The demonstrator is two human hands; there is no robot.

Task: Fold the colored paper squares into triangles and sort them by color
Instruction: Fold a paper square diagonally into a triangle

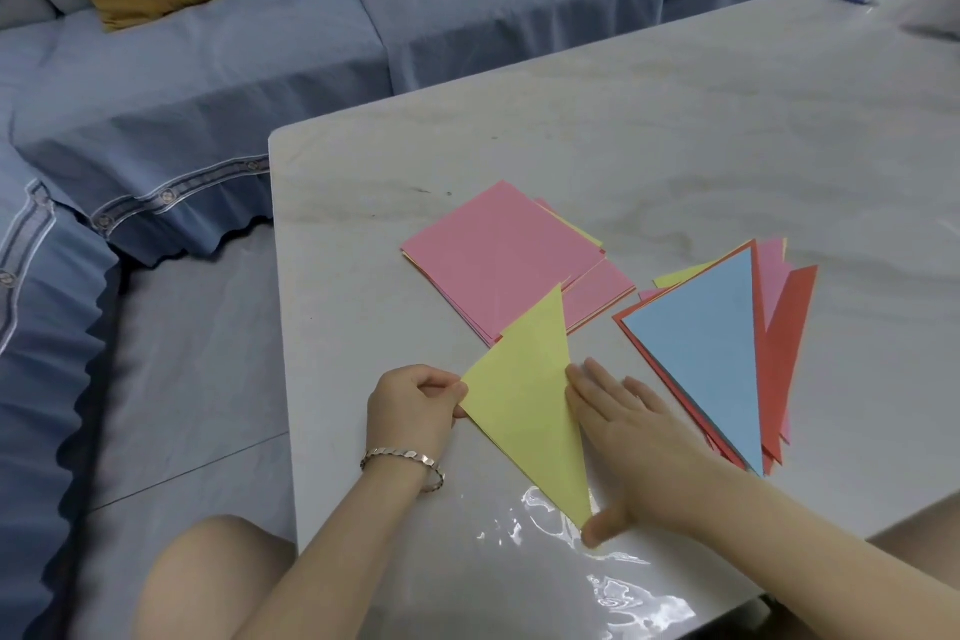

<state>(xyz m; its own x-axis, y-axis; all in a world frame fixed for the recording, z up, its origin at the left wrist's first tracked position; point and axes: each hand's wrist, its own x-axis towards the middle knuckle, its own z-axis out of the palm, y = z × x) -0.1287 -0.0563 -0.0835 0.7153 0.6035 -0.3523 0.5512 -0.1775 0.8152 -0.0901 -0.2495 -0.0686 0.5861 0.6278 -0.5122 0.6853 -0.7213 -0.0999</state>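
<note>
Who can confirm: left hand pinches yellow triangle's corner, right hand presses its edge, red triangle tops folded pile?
One slip: head view shows a blue triangle topping the folded pile. Left hand pinches the yellow triangle at its corner, right hand presses its edge.

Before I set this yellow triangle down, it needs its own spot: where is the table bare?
The table is bare beyond the pink squares toward the sofa, and right of the triangle pile. Crowded: near middle, where the left hand and right hand hold the yellow triangle.
</note>
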